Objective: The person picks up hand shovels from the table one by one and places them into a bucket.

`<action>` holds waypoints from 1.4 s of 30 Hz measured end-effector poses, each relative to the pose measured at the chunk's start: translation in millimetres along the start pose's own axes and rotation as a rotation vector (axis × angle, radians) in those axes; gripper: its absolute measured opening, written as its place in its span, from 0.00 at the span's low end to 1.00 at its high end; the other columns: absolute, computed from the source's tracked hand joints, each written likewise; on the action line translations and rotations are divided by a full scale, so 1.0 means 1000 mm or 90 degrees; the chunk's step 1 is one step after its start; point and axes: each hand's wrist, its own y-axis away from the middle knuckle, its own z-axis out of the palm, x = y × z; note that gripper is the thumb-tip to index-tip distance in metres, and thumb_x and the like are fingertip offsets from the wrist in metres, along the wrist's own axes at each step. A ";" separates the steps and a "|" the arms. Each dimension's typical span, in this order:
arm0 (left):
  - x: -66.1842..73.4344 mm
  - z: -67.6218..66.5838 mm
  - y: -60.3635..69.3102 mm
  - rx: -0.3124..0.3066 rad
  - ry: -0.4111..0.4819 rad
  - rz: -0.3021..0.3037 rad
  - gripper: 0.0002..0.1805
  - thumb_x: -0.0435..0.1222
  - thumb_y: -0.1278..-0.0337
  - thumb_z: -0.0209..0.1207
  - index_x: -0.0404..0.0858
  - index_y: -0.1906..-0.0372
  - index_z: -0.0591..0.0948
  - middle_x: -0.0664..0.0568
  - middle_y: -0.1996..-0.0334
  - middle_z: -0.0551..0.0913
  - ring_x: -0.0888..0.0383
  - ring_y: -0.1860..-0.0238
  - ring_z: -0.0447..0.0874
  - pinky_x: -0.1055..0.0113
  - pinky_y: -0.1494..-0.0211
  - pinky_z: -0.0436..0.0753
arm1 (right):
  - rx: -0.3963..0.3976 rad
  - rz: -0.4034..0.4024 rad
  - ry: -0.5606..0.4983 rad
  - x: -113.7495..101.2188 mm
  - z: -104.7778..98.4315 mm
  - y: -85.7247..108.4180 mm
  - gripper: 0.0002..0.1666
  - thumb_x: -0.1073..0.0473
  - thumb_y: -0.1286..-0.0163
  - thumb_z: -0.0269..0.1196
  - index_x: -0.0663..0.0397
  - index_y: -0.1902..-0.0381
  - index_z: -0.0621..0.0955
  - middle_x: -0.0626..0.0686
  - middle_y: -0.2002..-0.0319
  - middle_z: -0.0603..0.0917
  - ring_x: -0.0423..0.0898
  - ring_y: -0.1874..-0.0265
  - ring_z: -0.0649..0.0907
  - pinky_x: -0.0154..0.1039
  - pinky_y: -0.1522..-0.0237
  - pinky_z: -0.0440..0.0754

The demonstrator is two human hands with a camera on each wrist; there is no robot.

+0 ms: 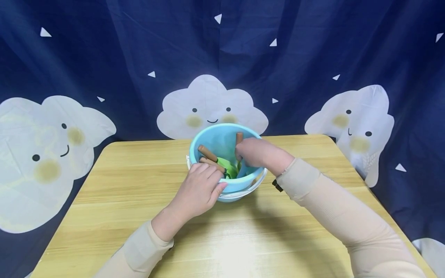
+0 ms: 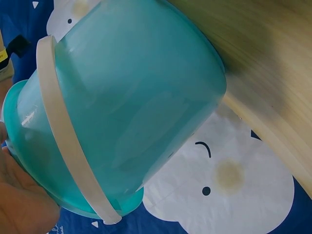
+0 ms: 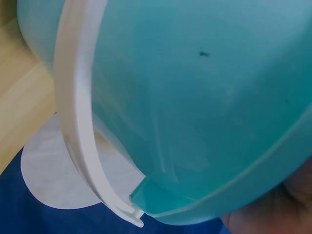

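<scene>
A light blue plastic bucket [image 1: 222, 133] with a white handle [image 1: 255, 187] stands on the table. My left hand [image 1: 198, 187] grips its near left rim, fingers over the edge and thumb outside; that hand's edge also shows beside the bucket in the left wrist view. Inside lie tools with brown wooden handles [image 1: 208, 153] and green heads [image 1: 227, 168]. My right hand [image 1: 255, 152] reaches over the right rim, its curled fingers around an upright wooden-handled tool [image 1: 239, 137]. The lower part of that tool is mostly hidden by the hand and bucket.
The wooden table [image 1: 132, 200] extends on both sides of the bucket. Behind it hangs a dark blue curtain [image 1: 132, 46] printed with smiling clouds and small white triangles. In the right wrist view, the bucket's white handle [image 3: 75, 92] hangs down along its wall.
</scene>
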 end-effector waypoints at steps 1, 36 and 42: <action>0.000 0.000 0.000 0.000 -0.001 0.000 0.29 0.52 0.20 0.31 0.39 0.56 0.79 0.50 0.53 0.82 0.50 0.51 0.78 0.54 0.45 0.69 | 0.004 -0.003 -0.002 0.000 -0.001 0.001 0.17 0.75 0.39 0.63 0.54 0.57 0.89 0.51 0.61 0.88 0.47 0.64 0.83 0.41 0.53 0.81; 0.000 0.001 0.000 0.005 0.000 0.000 0.30 0.52 0.20 0.32 0.38 0.56 0.80 0.49 0.53 0.83 0.51 0.50 0.78 0.54 0.46 0.70 | 0.390 -0.087 -0.107 -0.005 0.051 0.075 0.10 0.51 0.28 0.64 0.50 0.61 0.81 0.45 0.67 0.81 0.45 0.66 0.79 0.46 0.53 0.77; 0.000 0.001 0.000 0.016 -0.002 0.007 0.29 0.52 0.20 0.32 0.38 0.56 0.80 0.49 0.53 0.83 0.51 0.51 0.79 0.54 0.46 0.70 | 0.419 -0.119 -0.123 -0.009 0.064 0.075 0.14 0.46 0.25 0.59 0.51 0.60 0.81 0.47 0.64 0.83 0.47 0.61 0.81 0.47 0.49 0.77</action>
